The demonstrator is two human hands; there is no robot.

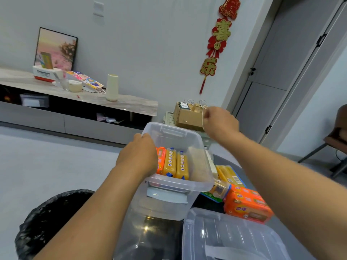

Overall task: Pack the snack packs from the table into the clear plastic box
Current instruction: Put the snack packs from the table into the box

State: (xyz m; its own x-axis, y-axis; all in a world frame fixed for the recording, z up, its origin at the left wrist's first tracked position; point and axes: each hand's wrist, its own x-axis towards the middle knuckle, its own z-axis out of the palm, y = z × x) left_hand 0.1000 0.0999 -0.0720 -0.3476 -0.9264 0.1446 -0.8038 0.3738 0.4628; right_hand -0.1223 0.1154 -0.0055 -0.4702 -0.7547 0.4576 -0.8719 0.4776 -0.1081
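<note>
The clear plastic box (180, 186) stands on the dark glossy table (155, 229). Upright inside it are an orange snack pack (160, 160) and two yellow ones (176, 164), with a pale brownish pack (197, 162) against the right wall. My left hand (139, 156) grips the box's left rim. My right hand (219, 122) is raised beyond the box's far right corner, fingers closed on a thin pale band (203, 119). On the table to the right of the box lie a large orange pack (247, 205), a yellow pack (229, 174) and a green-edged pack (216, 192).
The box's clear lid (234, 235) lies at the table's near right. A bin with a black bag (48, 218) stands left of the table. Beyond the box sit a cardboard carton (187, 117), a low cabinet (75, 113), and a chair (334, 139) at far right.
</note>
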